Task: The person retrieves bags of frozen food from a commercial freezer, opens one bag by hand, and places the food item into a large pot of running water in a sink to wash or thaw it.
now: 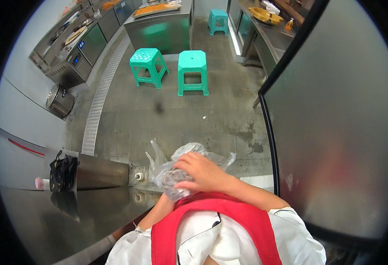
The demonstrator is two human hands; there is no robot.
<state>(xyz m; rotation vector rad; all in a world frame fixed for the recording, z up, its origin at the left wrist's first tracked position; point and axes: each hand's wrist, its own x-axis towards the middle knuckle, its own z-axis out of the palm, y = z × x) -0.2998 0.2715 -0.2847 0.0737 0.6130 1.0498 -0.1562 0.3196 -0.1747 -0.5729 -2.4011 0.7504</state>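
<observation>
A clear plastic bag [172, 177] is bunched up in front of my red apron [213, 200]. Something greyish-brown shows through its film, too blurred to name. My right hand [202, 170] grips the bag from above, its fingers bent over the far side and its thumb on the near side. My left forearm [160, 208] reaches under the bag, and the hand itself is hidden behind the plastic. Loose corners of the bag stick out to the left and right.
A steel counter [104, 205] with a black bag [63, 172] lies at my left. A frosted door [333, 126] stands at my right. Ahead are two green stools [192, 71], a steel worktable [164, 34] bearing an orange-filled tray [155, 10], and a lidded steel bin [61, 99].
</observation>
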